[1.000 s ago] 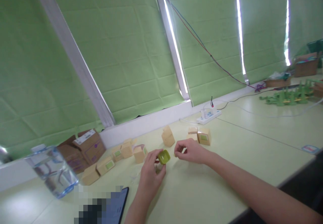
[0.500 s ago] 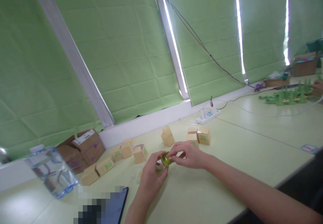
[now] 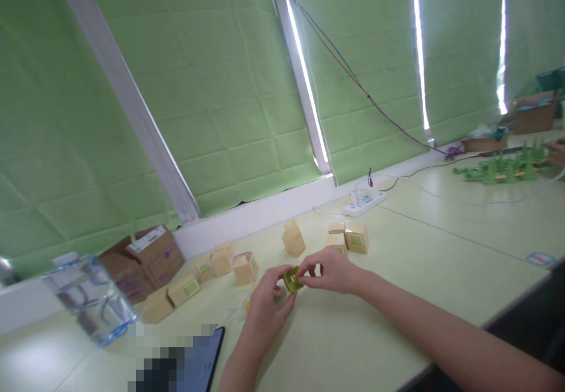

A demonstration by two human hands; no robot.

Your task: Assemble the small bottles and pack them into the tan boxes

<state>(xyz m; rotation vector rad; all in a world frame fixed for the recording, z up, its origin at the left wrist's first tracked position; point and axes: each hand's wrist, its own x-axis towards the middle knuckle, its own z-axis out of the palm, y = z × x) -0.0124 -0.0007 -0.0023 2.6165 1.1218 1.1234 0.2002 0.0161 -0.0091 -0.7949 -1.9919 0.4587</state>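
My left hand (image 3: pixel 269 309) is closed around a small olive-green hollow piece (image 3: pixel 291 286), gripping its edge between thumb and fingers. The piece is tilted, with its opening facing up and toward my right side. My right hand (image 3: pixel 329 269) comes in from the right, thumb and forefinger pinched together at the opening. Anything between those fingertips is too small to make out. Beside my left hand lies some clear plastic (image 3: pixel 237 309) with a bit of yellow, partly hidden by the hand.
Small tan cardboard boxes (image 3: pixel 184 289) stand along the table, with more (image 3: pixel 356 238) beyond my right hand. A water bottle (image 3: pixel 95 301), a brown carton (image 3: pixel 156 256) and a phone (image 3: pixel 207 359) are on the left. A power strip (image 3: pixel 365 203) and green plastic parts (image 3: pixel 498 168) sit farther right.
The green piece has shifted slightly right and turned a little in my left hand. My right fingertips have moved slightly at its opening.
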